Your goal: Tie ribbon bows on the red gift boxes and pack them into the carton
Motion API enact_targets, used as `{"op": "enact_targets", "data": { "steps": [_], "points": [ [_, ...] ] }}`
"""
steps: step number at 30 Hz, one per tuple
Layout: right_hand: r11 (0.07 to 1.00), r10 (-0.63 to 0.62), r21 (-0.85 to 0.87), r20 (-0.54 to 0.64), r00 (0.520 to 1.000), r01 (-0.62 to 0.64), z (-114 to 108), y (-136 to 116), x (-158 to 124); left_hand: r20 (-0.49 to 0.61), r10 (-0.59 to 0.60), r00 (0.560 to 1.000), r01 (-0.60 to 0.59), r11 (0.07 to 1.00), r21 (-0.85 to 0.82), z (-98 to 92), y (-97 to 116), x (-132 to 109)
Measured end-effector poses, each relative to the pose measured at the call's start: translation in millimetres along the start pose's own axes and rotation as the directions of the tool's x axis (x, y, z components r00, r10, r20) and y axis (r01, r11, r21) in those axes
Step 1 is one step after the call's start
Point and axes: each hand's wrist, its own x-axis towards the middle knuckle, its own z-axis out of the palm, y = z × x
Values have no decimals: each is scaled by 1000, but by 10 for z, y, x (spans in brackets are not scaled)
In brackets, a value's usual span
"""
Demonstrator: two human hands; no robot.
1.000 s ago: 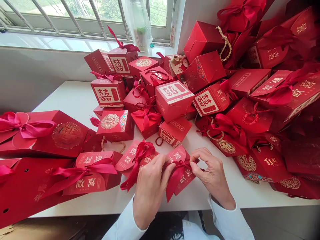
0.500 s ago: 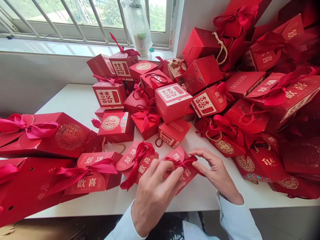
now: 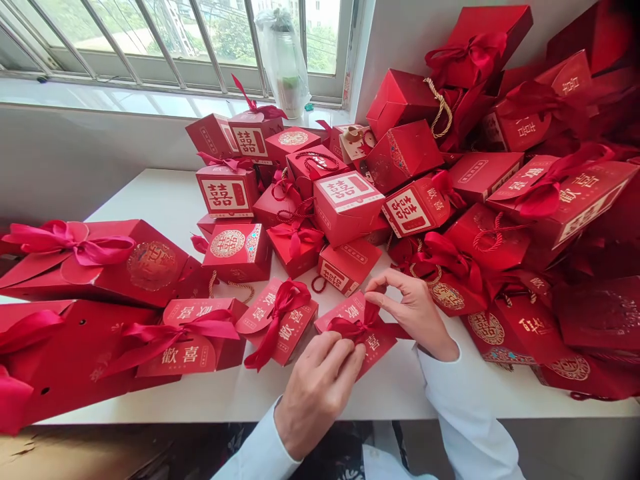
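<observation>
A small red gift box [image 3: 376, 341] with pale Chinese characters lies on the table at the front centre. Across its top runs a dark red ribbon [image 3: 367, 325] tied in a bow. My right hand [image 3: 413, 310] pinches an upper loop of this ribbon between thumb and fingertips. Low on the left of the bow, my left hand [image 3: 323, 387] has its fingers closed on the ribbon; its fingertips are partly hidden. Just left of it rests a similar gift box with a bow [image 3: 285, 320]. Another bowed box [image 3: 193, 337] lies farther left.
A heap of red gift boxes [image 3: 345, 190] covers the back of the white table [image 3: 240, 400], with a taller pile at right [image 3: 500, 247]. Two larger red boxes [image 3: 90, 260] lie at left. A plastic-wrapped bottle [image 3: 285, 67] stands on the windowsill.
My right hand has moved up and slightly left, lifting a ribbon loop. My left hand has shifted slightly down. The camera view has also shifted a little.
</observation>
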Motion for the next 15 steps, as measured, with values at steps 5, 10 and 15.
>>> {"op": "enact_targets", "data": {
  "steps": [5,10,15],
  "points": [
    [999,11,45,-11,1000,-11,95,67,35,16,-3,1000,4,999,-31,-5,13,-41],
    [998,37,58,-69,997,-33,132,60,8,14,-12,1000,12,999,-51,-17,32,-42],
    [999,32,41,-31,999,-31,175,53,27,33,-21,999,25,992,-127,-10,83,-60]
  ]
}}
